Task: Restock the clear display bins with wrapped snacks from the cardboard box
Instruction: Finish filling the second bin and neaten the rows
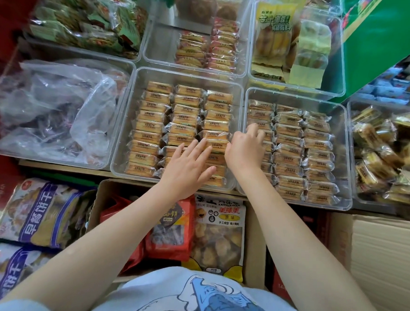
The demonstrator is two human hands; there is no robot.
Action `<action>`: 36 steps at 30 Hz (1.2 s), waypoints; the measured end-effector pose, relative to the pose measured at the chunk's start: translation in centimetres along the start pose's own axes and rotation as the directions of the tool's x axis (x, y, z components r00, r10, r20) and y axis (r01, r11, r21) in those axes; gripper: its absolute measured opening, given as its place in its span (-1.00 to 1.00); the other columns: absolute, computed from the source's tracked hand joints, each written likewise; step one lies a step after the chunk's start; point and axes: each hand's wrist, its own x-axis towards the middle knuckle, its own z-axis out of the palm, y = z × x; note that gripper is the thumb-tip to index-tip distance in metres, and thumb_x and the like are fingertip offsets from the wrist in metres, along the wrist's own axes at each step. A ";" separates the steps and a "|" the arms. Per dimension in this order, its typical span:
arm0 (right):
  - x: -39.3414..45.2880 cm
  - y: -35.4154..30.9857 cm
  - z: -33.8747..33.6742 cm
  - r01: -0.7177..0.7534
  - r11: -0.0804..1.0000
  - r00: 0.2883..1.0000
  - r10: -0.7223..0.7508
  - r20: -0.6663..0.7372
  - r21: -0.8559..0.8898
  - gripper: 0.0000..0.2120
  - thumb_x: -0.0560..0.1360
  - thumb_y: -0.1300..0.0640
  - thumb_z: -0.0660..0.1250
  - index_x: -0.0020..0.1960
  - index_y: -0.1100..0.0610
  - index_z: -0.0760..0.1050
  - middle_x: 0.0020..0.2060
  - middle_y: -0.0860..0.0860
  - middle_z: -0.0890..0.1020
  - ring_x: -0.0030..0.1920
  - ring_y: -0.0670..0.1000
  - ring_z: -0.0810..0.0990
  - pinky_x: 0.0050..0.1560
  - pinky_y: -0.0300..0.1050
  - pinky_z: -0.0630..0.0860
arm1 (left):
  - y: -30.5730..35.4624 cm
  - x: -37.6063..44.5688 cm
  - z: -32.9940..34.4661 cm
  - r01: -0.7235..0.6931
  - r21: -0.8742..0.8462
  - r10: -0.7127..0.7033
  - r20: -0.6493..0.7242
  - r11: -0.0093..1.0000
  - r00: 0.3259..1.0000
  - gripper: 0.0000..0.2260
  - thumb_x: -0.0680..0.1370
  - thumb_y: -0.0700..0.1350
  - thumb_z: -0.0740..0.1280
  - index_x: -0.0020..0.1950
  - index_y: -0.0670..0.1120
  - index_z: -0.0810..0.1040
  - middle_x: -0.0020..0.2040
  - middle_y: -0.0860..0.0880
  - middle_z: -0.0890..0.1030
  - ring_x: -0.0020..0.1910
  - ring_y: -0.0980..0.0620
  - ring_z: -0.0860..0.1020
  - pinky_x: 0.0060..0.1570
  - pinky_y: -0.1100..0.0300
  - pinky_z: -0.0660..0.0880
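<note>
- Nearest, under the forearms: cardboard box (253, 242) with bagged snacks upright inside.
- Left hand (188, 166) flat, fingers straight and spread, pressing on wrapped snacks (151, 124) at near right corner of middle clear bin (126, 116).
- Right hand (245, 147) curled over the wall between bins, fingers tucked into left row of right bin (345, 155); grasp itself hidden.
- Farther back: more clear bins of wrapped cakes.

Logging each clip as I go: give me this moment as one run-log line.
left hand: flat on snack packs in centre bin | right hand: fingers curled on packs at the two bins' shared edge | cardboard box: below, holding bagged snacks
</note>
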 end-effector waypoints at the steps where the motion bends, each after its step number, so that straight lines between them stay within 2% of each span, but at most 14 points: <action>1: -0.2 0.1 0.0 0.015 1.000 0.999 -0.016 -0.037 -0.003 -0.89 0.58 0.12 0.33 0.04 0.14 0.57 0.40 0.16 0.34 0.40 0.21 0.28 0.27 0.15 0.44 | 0.0 0.2 0.0 -0.008 -0.005 0.008 -0.005 1.000 1.000 -0.21 0.53 0.33 -0.34 0.65 -0.05 0.05 0.66 -0.04 -0.02 0.64 -0.03 -0.06 0.58 -0.05 -0.11; 4: -0.3 0.5 0.6 0.051 0.999 0.996 -0.051 -0.078 -0.011 -0.95 0.58 0.16 0.34 0.01 0.12 0.49 0.35 0.16 0.38 0.37 0.21 0.31 0.20 0.10 0.43 | 0.0 0.5 0.0 -0.026 0.004 0.026 0.015 1.000 1.000 -0.19 0.53 0.33 -0.35 0.65 -0.06 0.08 0.66 -0.06 -0.01 0.64 -0.04 -0.06 0.58 -0.04 -0.12; 7: -0.1 0.7 1.4 0.053 0.998 0.997 -0.052 -0.056 0.015 -0.87 0.56 0.22 0.32 0.06 0.09 0.40 0.30 0.17 0.38 0.32 0.21 0.33 0.16 0.10 0.44 | 0.0 0.7 0.1 -0.034 0.021 0.033 0.040 0.999 0.999 -0.18 0.51 0.34 -0.38 0.65 -0.02 0.09 0.66 -0.05 -0.01 0.64 -0.03 -0.10 0.58 -0.06 -0.15; 11: 0.2 0.8 1.8 0.064 0.996 0.998 -0.062 -0.021 0.070 -0.75 0.56 0.23 0.31 0.19 0.03 0.41 0.39 0.18 0.30 0.40 0.23 0.27 0.27 0.16 0.39 | -0.2 1.0 0.1 -0.023 0.030 0.021 0.047 0.999 0.999 -0.20 0.51 0.36 -0.37 0.64 0.02 0.10 0.66 -0.01 -0.01 0.63 -0.02 -0.14 0.58 -0.11 -0.15; 14: 0.8 1.0 1.3 0.068 0.984 0.998 -0.065 -0.025 0.163 -0.73 0.59 0.09 0.30 0.29 0.00 0.46 0.43 0.17 0.29 0.44 0.19 0.27 0.34 0.15 0.33 | -0.6 1.3 -0.4 -0.035 -0.001 0.035 -0.008 0.999 0.999 -0.23 0.55 0.35 -0.31 0.62 0.02 0.19 0.65 0.00 0.07 0.64 0.01 -0.08 0.58 -0.09 -0.13; 17: 1.7 1.1 1.1 0.067 0.988 0.997 -0.063 -0.036 0.140 -0.76 0.62 -0.01 0.26 0.24 0.02 0.51 0.40 0.15 0.34 0.43 0.18 0.28 0.35 0.16 0.30 | -0.9 2.1 -0.7 -0.046 -0.028 0.044 -0.075 0.999 0.996 -0.28 0.58 0.33 -0.26 0.63 0.01 0.17 0.65 0.01 0.07 0.63 0.04 -0.06 0.58 -0.03 -0.16; 22: 2.5 0.5 1.2 0.043 0.995 0.999 -0.043 0.000 0.091 -0.85 0.61 0.00 0.28 0.07 0.06 0.54 0.40 0.15 0.34 0.44 0.19 0.25 0.34 0.17 0.30 | -1.5 3.4 -0.3 -0.015 0.022 0.015 -0.023 1.000 1.000 -0.26 0.55 0.34 -0.31 0.65 0.03 0.07 0.66 0.04 0.02 0.63 0.01 -0.13 0.59 -0.08 -0.16; 27: 1.5 1.0 0.7 0.092 0.990 0.984 -0.073 -0.160 0.110 -0.90 0.56 0.09 0.36 -0.04 0.13 0.58 0.28 0.15 0.43 0.35 0.19 0.33 0.24 0.16 0.35 | -1.6 3.2 -0.1 -0.047 0.017 0.048 -0.061 0.999 0.997 -0.32 0.59 0.32 -0.27 0.65 0.06 0.05 0.64 0.08 -0.05 0.61 0.03 -0.19 0.57 -0.08 -0.18; 29: 1.3 1.0 0.9 0.092 0.991 0.981 -0.074 -0.177 0.093 -0.93 0.54 0.14 0.36 -0.04 0.14 0.54 0.25 0.16 0.45 0.34 0.20 0.36 0.20 0.16 0.36 | -1.7 3.3 -0.1 -0.058 0.021 0.060 -0.059 0.998 0.996 -0.33 0.60 0.32 -0.26 0.65 0.06 0.05 0.63 0.09 -0.08 0.60 0.05 -0.22 0.57 -0.08 -0.18; 31: 1.6 0.8 1.2 0.063 0.993 0.990 -0.050 -0.134 0.095 -0.94 0.54 0.21 0.33 -0.01 0.11 0.48 0.24 0.15 0.43 0.32 0.19 0.36 0.19 0.14 0.37 | -1.8 3.6 0.0 -0.064 0.033 0.064 -0.027 0.997 0.998 -0.31 0.58 0.32 -0.28 0.65 0.07 0.03 0.63 0.09 -0.09 0.60 0.04 -0.23 0.58 -0.09 -0.19; 33: 2.2 0.6 1.4 0.038 0.991 0.997 -0.029 -0.066 0.130 -0.87 0.54 0.25 0.29 0.02 0.05 0.44 0.28 0.13 0.39 0.35 0.18 0.31 0.24 0.15 0.35 | -1.8 4.0 0.1 -0.067 0.044 0.067 -0.001 0.997 0.998 -0.29 0.56 0.33 -0.30 0.65 0.07 0.02 0.64 0.08 -0.06 0.61 0.03 -0.22 0.58 -0.10 -0.18; 36: 2.7 0.5 1.5 0.019 0.991 1.000 -0.020 0.012 0.134 -0.87 0.57 0.20 0.28 0.03 -0.01 0.51 0.40 0.13 0.33 0.45 0.18 0.21 0.34 0.18 0.26 | -2.0 4.3 0.1 -0.064 0.050 0.064 -0.005 0.997 0.998 -0.28 0.56 0.33 -0.31 0.65 0.06 0.07 0.65 0.06 0.01 0.63 0.02 -0.17 0.58 -0.10 -0.18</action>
